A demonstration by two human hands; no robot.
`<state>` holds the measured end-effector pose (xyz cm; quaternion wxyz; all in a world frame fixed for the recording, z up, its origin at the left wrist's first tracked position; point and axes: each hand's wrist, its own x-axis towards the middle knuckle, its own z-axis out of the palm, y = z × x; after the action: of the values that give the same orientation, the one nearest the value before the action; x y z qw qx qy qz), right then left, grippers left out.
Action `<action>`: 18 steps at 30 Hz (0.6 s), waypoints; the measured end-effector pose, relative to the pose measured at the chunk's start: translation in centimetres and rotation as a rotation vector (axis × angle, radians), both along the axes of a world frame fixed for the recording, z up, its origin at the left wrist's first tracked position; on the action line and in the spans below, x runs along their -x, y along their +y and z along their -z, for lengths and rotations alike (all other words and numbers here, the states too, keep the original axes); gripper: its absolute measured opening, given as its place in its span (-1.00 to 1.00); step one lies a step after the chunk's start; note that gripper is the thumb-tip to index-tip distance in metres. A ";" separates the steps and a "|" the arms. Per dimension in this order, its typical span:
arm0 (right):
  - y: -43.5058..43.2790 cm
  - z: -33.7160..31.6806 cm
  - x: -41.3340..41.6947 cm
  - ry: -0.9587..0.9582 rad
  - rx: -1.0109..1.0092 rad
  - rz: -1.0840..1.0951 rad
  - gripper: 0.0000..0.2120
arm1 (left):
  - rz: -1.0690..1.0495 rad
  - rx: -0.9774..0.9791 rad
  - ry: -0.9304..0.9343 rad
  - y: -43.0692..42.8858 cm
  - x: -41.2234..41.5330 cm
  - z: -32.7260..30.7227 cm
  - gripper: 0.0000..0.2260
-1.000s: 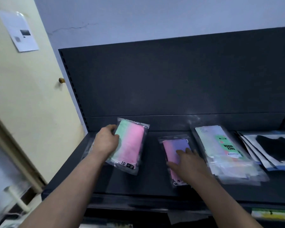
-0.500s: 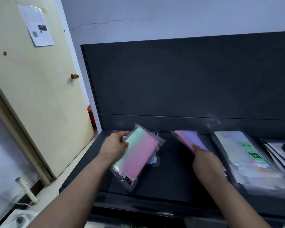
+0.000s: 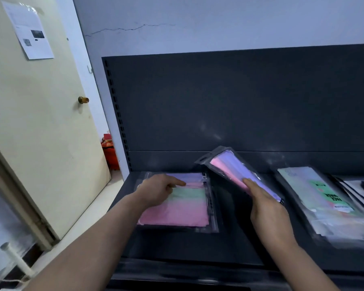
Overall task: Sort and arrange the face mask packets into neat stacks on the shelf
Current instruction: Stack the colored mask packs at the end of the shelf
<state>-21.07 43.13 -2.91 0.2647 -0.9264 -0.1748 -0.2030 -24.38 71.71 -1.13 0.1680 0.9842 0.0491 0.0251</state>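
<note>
shelf: dark grey metal shelf [image 3: 235, 244] with a tall back panel, fills the middle and right of the frame

right-hand stack: clear plastic packets with a green "FACE MASK" label [image 3: 324, 198], lying lower right, a bit fanned out tbh

left pile: flat clear packet of green-and-pink masks [image 3: 183, 206], centre-left on the shelf, with what looks like another packet poking out beneath it at the far edge

left hand [image 3: 156, 192]: pressing down on that pile, index finger stretched out flat, not gripping anything

held packet: glossy clear packet of pink-and-purple masks [image 3: 237, 173], tilted up in the air, centre

right hand [image 3: 267, 208]: pinching the packet's near end

risk: slippery plastic, so it could slide off or land crooked and nudge the pile askew
</note>
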 end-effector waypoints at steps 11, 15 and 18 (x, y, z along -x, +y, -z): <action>2.1 1.2 1.5 -0.039 -0.060 -0.011 -0.37 | 0.001 -0.178 -0.137 0.7 0.1 3.5 -0.62; 3.0 1.6 2.0 -0.068 -0.075 -0.048 -0.37 | -0.030 0.033 -0.279 1.5 1.1 3.2 -0.57; 3.6 1.6 2.5 -0.165 -0.031 -0.125 -0.31 | -0.291 0.139 -0.491 3.0 2.4 1.4 -0.56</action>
<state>-23.54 46.77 -4.52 0.2758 -0.8896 -0.2504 -0.2643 -26.77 74.76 -2.48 0.2363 0.9175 0.1493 0.2829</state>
